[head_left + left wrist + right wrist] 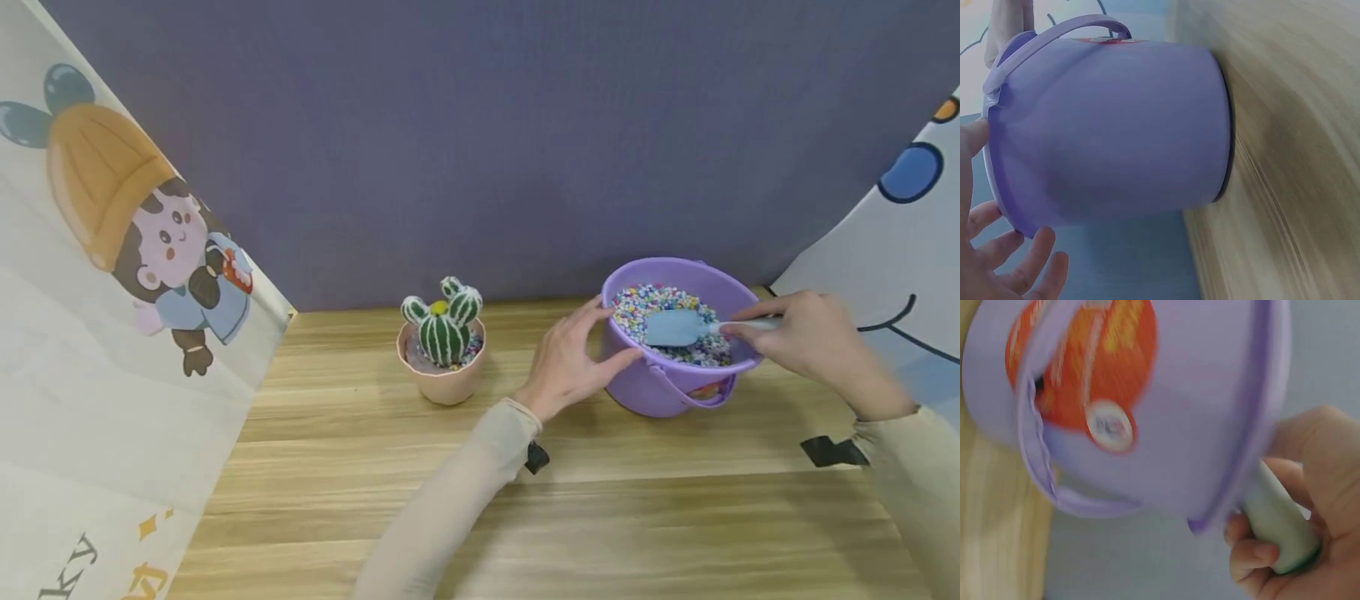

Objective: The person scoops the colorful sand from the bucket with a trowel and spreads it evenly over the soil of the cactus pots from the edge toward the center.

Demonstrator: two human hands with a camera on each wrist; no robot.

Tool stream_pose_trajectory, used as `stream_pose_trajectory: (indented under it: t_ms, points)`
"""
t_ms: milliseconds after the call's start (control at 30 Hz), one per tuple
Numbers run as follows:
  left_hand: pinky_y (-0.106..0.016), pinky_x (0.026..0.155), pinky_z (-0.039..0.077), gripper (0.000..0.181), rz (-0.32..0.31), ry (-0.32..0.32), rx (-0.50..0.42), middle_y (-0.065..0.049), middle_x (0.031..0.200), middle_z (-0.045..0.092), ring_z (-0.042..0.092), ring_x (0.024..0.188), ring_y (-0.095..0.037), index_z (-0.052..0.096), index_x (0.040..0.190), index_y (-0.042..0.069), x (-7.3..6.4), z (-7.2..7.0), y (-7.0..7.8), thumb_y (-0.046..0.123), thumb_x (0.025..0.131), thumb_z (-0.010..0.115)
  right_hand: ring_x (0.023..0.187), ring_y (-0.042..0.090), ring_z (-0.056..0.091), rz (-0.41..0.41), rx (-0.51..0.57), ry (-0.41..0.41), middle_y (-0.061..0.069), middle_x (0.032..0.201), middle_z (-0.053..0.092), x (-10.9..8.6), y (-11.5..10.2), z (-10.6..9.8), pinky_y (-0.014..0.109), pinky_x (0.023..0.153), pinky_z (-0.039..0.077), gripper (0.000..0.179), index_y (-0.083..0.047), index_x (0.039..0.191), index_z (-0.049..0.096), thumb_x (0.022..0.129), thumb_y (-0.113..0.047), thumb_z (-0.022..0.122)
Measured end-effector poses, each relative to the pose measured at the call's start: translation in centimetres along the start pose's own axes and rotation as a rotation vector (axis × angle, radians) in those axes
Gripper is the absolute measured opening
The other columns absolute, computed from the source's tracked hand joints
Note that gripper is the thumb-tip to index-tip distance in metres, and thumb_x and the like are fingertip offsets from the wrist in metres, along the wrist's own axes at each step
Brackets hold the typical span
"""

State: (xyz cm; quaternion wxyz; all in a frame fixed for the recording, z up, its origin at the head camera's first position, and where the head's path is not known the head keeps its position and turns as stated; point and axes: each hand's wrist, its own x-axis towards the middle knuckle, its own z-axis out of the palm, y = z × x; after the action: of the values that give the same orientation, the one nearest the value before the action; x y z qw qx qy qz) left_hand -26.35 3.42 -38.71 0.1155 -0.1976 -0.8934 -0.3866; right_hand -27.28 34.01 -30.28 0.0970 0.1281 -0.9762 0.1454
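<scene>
A purple bucket (645, 392) full of small multicoloured beads (652, 302) stands on the table. My left hand (566, 360) holds its left side at the rim, thumb on the near side and fingers farther back. In the left wrist view the fingertips (1038, 256) lie by the rim. My right hand (813, 342) grips the pale handle of a small shovel (675, 327), also visible by its handle (1279, 525) in the right wrist view. The light blue blade is over the beads, inside the rim; whether it carries any, I cannot tell.
To the left, a pink pot (446, 387) holds a knitted green-and-white cactus (442, 337), with some beads at its base. Black tape pieces (828, 451) lie on the wooden table (600, 533). A dark panel (480, 150) stands behind, printed sheets at both sides.
</scene>
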Motion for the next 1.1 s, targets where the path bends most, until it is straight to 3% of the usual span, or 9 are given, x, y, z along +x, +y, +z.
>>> stream_pose_trajectory:
  t_ms: [133,367,467,567,667,733,800,900,1100]
  points:
    - [-0.045,0.123,0.045,0.070,0.014,-0.001,0.005,0.002,0.170,0.044,0.051,0.151,-0.024,0.060,0.149,0.022,0.0,0.0,0.1,0.065,0.094,0.070,0.049,0.013,0.034,0.072,0.077,0.005,-0.003,0.046,0.055,-0.3,-0.7,0.8,0.034,0.048,0.030,0.042,-0.002,0.110,0.083,0.090,-0.039,0.085]
    - [-0.043,0.122,0.047,0.068,0.020,0.016,0.002,0.002,0.169,0.046,0.053,0.149,-0.022,0.061,0.147,0.024,0.1,-0.2,0.1,0.064,0.094,0.072,0.054,0.012,0.039,0.079,0.167,0.034,0.001,0.060,0.071,-0.5,-0.9,0.7,0.031,0.053,0.032,0.041,-0.003,0.109,0.084,0.090,-0.040,0.086]
    - [-0.043,0.120,0.049,0.068,0.024,0.009,-0.004,0.002,0.169,0.045,0.055,0.148,-0.022,0.061,0.147,0.024,0.2,-0.1,0.1,0.065,0.094,0.071,0.055,0.014,0.038,0.119,0.171,0.031,0.005,0.059,0.067,-0.7,-0.6,0.6,0.033,0.053,0.032,0.044,-0.004,0.111,0.083,0.091,-0.043,0.085]
    - [-0.042,0.117,0.051,0.069,0.026,0.012,-0.006,0.000,0.169,0.045,0.059,0.143,-0.023,0.061,0.148,0.023,0.2,-0.2,0.1,0.064,0.094,0.072,0.059,0.014,0.040,0.165,0.198,0.039,0.019,0.076,0.073,-1.0,-0.1,0.6,0.033,0.055,0.033,0.047,-0.005,0.113,0.083,0.091,-0.047,0.084]
    - [-0.038,0.109,0.056,0.070,0.019,0.015,-0.006,0.000,0.169,0.046,0.067,0.131,-0.020,0.061,0.148,0.022,0.2,-0.2,0.1,0.064,0.094,0.072,0.069,0.010,0.046,0.187,0.245,0.057,0.028,0.110,0.077,-1.3,0.6,0.8,0.028,0.059,0.036,0.046,-0.007,0.112,0.084,0.091,-0.048,0.084]
    - [-0.034,0.104,0.058,0.071,0.009,0.014,-0.006,0.002,0.169,0.045,0.071,0.123,-0.018,0.060,0.149,0.023,0.2,-0.3,0.0,0.065,0.093,0.072,0.073,0.008,0.048,0.198,0.273,0.075,0.014,0.113,0.080,-1.4,0.9,0.9,0.026,0.061,0.037,0.045,-0.007,0.111,0.084,0.090,-0.047,0.085]
    - [-0.032,0.099,0.059,0.071,0.002,0.013,-0.009,0.002,0.169,0.045,0.073,0.117,-0.017,0.060,0.150,0.024,0.1,-0.4,0.0,0.065,0.093,0.072,0.074,0.005,0.049,0.197,0.290,0.097,-0.014,0.101,0.079,-1.5,1.2,0.9,0.024,0.062,0.038,0.042,-0.009,0.108,0.085,0.089,-0.045,0.086]
    - [-0.030,0.097,0.059,0.073,-0.002,0.008,-0.012,0.002,0.170,0.044,0.073,0.116,-0.017,0.059,0.151,0.024,0.1,-0.4,0.0,0.066,0.093,0.072,0.073,0.000,0.050,0.204,0.306,0.116,-0.047,0.087,0.055,-1.7,1.4,0.9,0.023,0.062,0.040,0.040,-0.010,0.106,0.086,0.088,-0.045,0.087]
    - [-0.026,0.093,0.059,0.074,-0.012,0.007,-0.026,0.006,0.170,0.043,0.073,0.115,-0.017,0.059,0.152,0.026,0.1,-0.1,-0.2,0.067,0.092,0.072,0.079,-0.009,0.052,0.237,0.331,0.107,-0.052,0.086,0.051,-2.3,1.4,0.6,0.020,0.065,0.041,0.042,-0.009,0.108,0.085,0.088,-0.046,0.087]
